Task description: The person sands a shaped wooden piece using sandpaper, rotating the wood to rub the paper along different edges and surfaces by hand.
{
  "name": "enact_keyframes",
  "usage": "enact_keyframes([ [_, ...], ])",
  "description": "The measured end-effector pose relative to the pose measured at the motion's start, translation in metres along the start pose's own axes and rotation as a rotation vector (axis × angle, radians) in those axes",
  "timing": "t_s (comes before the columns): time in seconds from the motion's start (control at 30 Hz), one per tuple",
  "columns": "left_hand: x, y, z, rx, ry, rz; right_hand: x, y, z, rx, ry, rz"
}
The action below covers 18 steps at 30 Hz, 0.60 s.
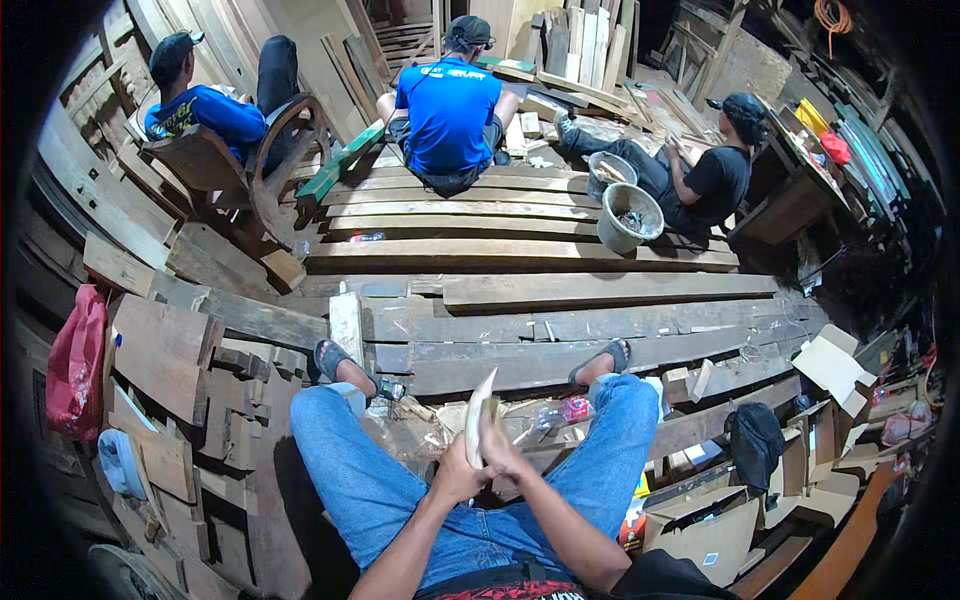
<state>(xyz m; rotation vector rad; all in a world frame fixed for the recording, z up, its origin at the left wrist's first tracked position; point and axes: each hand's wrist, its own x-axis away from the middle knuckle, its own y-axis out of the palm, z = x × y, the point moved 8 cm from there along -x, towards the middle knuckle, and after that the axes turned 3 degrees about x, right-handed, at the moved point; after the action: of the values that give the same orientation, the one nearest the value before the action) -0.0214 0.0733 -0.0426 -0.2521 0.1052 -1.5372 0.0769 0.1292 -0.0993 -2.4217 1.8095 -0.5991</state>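
Note:
My left hand (460,468) grips a pale, curved, tapered wooden piece (480,395) between my knees, its point upward. My right hand (502,452) is closed against the piece's right side, around something small and olive-tan (490,412) that I cannot make out clearly. Both hands are close together above my jeans, with the lower end of the piece hidden in my fingers. Below and beyond them lie wood scraps and shavings.
Three people sit ahead: one on a wooden chair (200,160), one on stacked beams (445,130), one at right (715,185) beside two buckets (628,225). Loose boards (160,350) and a red bag (75,365) lie left; cardboard (705,540) and a black bundle (752,445) are at right.

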Motion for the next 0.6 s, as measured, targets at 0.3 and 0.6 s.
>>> enact_keyframes([
  [0.3,-0.004,0.005,0.017,0.011,-0.032,-0.079,0.010,-0.003,0.018,-0.011,0.131,-0.102],
  [0.6,0.001,0.004,0.007,-0.038,-0.202,-0.150,0.030,0.007,0.017,-0.024,-0.012,-0.107],
])
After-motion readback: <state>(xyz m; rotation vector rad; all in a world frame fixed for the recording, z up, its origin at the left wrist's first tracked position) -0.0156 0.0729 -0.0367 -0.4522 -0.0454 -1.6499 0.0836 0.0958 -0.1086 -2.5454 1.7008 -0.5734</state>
